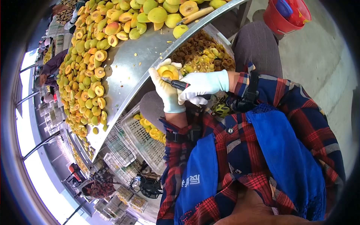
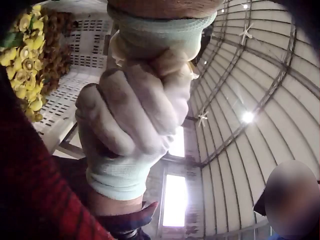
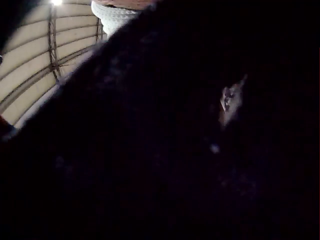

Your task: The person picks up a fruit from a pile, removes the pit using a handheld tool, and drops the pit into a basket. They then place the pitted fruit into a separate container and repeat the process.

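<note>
In the head view, my gloved left hand holds a yellow halved fruit, like a peach or apricot, cut face up. My gloved right hand grips a black-handled pitting knife, its metal tip right at the fruit's hollow. Both hands are close together over the lap, near the table's edge. The left wrist view shows the curled, gloved right-hand fingers from below, with the fruit and blade hidden. Dark cloth blocks most of the right wrist view, leaving a white glove cuff at the top.
A metal table bears a big heap of halved fruit and a wooden-handled tool. Below its edge stands a crate of pits and scraps. Plastic crates are by the left knee; a red bucket stands at upper right.
</note>
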Available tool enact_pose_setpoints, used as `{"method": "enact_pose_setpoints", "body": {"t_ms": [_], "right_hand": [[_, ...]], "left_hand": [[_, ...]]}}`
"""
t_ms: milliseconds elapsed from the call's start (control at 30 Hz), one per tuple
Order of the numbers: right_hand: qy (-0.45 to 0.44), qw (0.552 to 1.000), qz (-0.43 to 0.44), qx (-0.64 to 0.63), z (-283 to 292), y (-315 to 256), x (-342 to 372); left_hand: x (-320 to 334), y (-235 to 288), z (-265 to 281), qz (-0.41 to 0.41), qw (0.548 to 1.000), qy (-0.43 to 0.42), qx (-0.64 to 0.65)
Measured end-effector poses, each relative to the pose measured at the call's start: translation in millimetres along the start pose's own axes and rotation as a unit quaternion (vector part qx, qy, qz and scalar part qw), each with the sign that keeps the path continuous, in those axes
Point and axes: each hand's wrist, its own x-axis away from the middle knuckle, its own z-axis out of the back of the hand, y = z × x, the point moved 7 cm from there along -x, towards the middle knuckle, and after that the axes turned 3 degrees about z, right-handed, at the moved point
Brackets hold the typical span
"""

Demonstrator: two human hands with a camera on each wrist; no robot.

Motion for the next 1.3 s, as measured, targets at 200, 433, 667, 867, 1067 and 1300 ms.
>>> {"method": "enact_pose_setpoints", "body": {"t_ms": [200,433,667,867,1067,1300], "right_hand": [[0.078,0.835,0.028,0.544,16,-5,-8],[0.283,0.949,-0.007,-0.136,57,28,13],[0.260,0.959,0.030,-0.105,47,8,12],[0.298,0.948,0.071,-0.091,66,12,9],[0.327,0.937,0.114,0.038,63,-22,27],[0.401,0.799,0.225,0.388,58,-61,44]], "left_hand": [[9,8,23,0.086,0.988,-0.001,0.125],[80,182,115,-0.180,0.573,0.258,-0.757],[-17,141,-44,-0.357,0.525,-0.005,-0.773],[-129,54,-127,-0.374,0.306,-0.175,-0.858],[-175,63,-78,-0.282,0.641,-0.067,-0.710],[-101,51,-17,0.099,0.994,-0.018,-0.050]]}}
